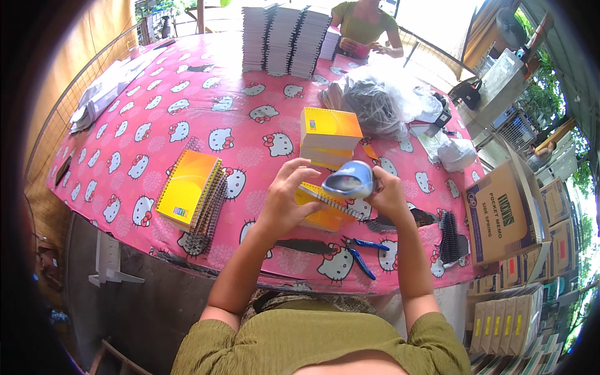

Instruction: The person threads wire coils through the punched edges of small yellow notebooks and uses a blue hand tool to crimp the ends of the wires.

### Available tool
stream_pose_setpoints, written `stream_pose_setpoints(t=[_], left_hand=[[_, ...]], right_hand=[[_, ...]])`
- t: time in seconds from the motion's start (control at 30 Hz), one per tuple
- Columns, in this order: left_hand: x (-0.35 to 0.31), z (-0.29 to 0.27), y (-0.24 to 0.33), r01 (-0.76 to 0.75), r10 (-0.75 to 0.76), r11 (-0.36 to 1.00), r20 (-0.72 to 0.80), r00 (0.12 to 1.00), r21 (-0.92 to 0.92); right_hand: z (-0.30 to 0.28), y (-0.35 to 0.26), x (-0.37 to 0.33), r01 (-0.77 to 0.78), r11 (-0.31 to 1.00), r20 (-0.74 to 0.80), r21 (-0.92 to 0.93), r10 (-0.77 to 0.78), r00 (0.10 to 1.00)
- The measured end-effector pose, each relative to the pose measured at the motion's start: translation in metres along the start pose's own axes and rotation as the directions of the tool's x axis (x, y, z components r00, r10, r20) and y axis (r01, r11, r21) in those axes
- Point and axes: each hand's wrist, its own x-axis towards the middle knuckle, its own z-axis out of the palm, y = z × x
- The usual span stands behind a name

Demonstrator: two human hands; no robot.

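Observation:
My left hand (289, 197) is curled at the near-left edge of a yellow spiral notebook (328, 217), with its thumb along the cover and its forefinger raised. In my right hand (387, 195) is a rounded blue object with a pale hollow middle (350, 181), held above the notebook's coil; its exact kind is unclear. Just beyond stands a stack of yellow-covered memo pads (331, 129) with no coils showing. To the left lies a pile of coil-bound yellow notebooks (189, 190). Two blue-handled tools (362, 259) rest near the table's front edge.
The table has a pink cat-print cover (212, 115). Tall coil-bound stacks (286, 40) stand at the back, near a seated person (369, 28). Clear plastic bags (381, 97) lie at the right. Black coils (449, 240) sit at the right edge, beside an open cardboard box (503, 212).

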Motion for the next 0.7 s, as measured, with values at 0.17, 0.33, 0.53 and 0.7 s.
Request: stream_pose_setpoints(t=[0.17,0.33,0.53,0.7], left_hand=[[-0.007,0.004,-0.022,0.24,-0.264,0.886,-0.004,0.965,-0.396],[-0.011,0.002,-0.039,0.272,-0.325,0.744,0.026,0.945,-0.61],[-0.01,-0.002,-0.041,0.259,-0.275,0.763,0.064,0.959,-0.592],[-0.011,-0.002,-0.035,0.273,-0.278,0.6,0.124,0.953,-0.752]], right_hand=[[0.011,-0.008,0.018,0.025,0.999,0.001,-0.041,-0.025,1.0],[0.014,-0.025,0.023,-0.1,0.917,0.055,0.387,0.085,0.995],[-0.003,0.0,0.016,-0.072,0.835,-0.252,-0.546,-0.082,0.964],[-0.048,0.028,-0.079,-0.519,0.522,-0.564,-0.677,0.085,0.821]])
